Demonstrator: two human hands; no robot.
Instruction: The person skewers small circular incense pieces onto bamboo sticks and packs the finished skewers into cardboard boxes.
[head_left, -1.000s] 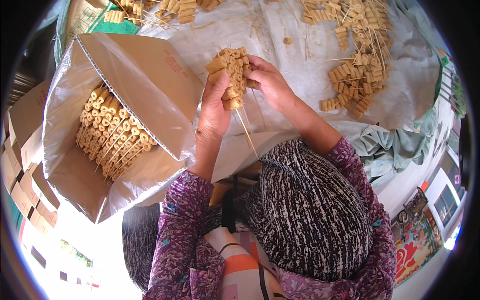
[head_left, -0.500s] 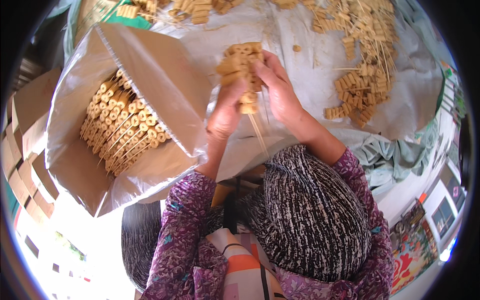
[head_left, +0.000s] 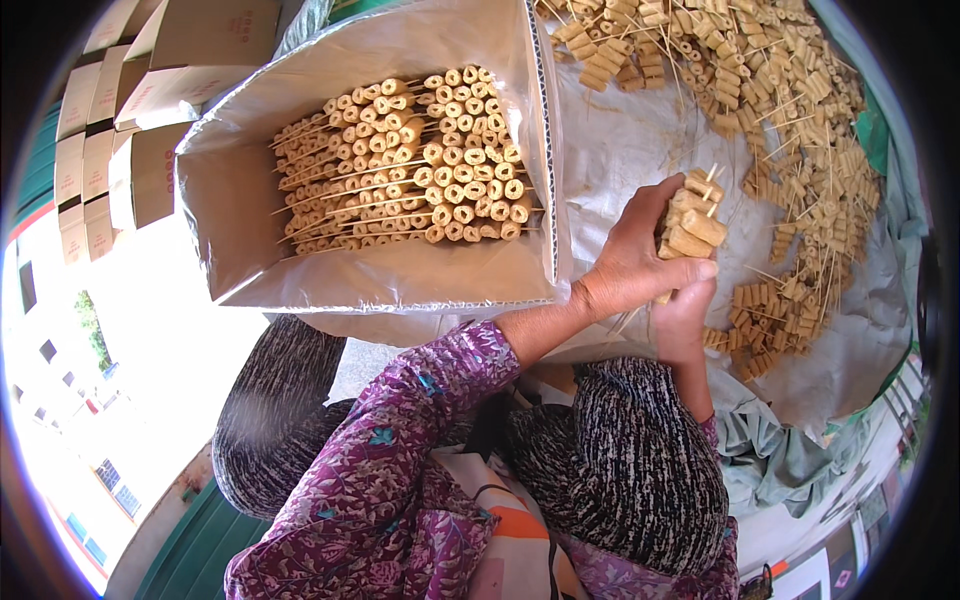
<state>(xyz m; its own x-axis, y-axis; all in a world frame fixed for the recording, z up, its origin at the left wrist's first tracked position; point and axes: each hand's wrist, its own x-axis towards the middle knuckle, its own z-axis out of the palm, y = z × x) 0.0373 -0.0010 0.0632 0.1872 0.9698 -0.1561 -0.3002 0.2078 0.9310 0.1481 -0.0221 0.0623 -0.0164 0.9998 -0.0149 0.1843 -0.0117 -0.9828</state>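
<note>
A small bundle of skewers (head_left: 692,222), threaded with tan hollow rolls, is upright between my hands, stick tips poking out at the top. My left hand (head_left: 632,248) wraps round it, thumb laid across the front. Beneath, my right hand (head_left: 682,312) closes round the lower end; its fingers are partly hidden by the left hand. To the left stands an open carton (head_left: 235,278) lined with clear plastic. Inside, rows of similar skewers (head_left: 450,175) lie stacked with the round roll ends showing.
A large loose heap of skewers (head_left: 800,120) spreads over the pale sheet (head_left: 610,140) at the right and far side. Several brown cartons (head_left: 160,170) are stacked at the far left. My knees (head_left: 640,460) are just below my hands.
The view has swung left, so the carton appears nearer the middle. My hands, earlier side by side around the bundle, now overlap, with the left arm reaching across toward the right.
</note>
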